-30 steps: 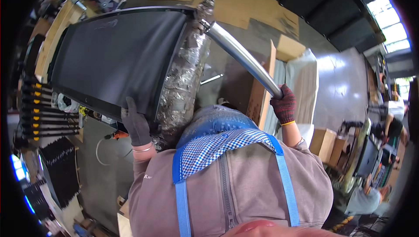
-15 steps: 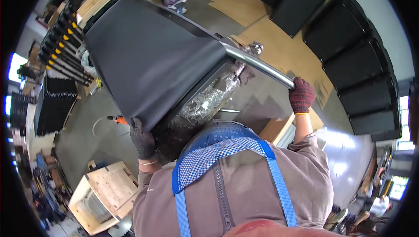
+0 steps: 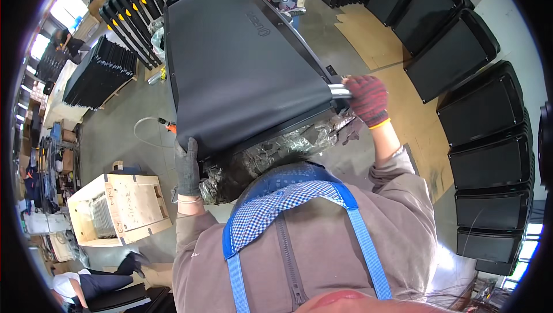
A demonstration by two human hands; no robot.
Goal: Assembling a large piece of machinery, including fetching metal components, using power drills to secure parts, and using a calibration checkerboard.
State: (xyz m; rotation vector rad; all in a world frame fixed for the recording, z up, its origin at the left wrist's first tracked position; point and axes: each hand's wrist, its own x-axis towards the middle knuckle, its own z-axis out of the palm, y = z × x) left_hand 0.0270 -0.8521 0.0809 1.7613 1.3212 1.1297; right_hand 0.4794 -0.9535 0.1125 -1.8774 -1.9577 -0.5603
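Observation:
A large black panel (image 3: 247, 65) with a smooth sheet surface and a dark rim lies in front of me, its near edge close to my body. At its near left corner my left hand (image 3: 188, 169), in a grey glove, is closed on the edge with the thumb on top. My right hand (image 3: 368, 99), in a dark red knitted glove, is closed around a shiny metal tube (image 3: 340, 91) at the near right corner. Only a short length of the tube shows between the glove and the panel. Crumpled silvery wrapping (image 3: 282, 150) covers the support below the near edge.
Black panels (image 3: 484, 114) lean in a row along the right, over cardboard (image 3: 374, 42) on the floor. To the left are an orange-ended tool (image 3: 170, 127) with a hose, a stack of black panels (image 3: 101, 74) and a wooden crate (image 3: 135, 206). Another person (image 3: 95, 284) bends at lower left.
My right hand has moved inward to the panel's corner, and much less of the metal tube shows outside. My view has turned; my left hand keeps its hold on the panel's corner.

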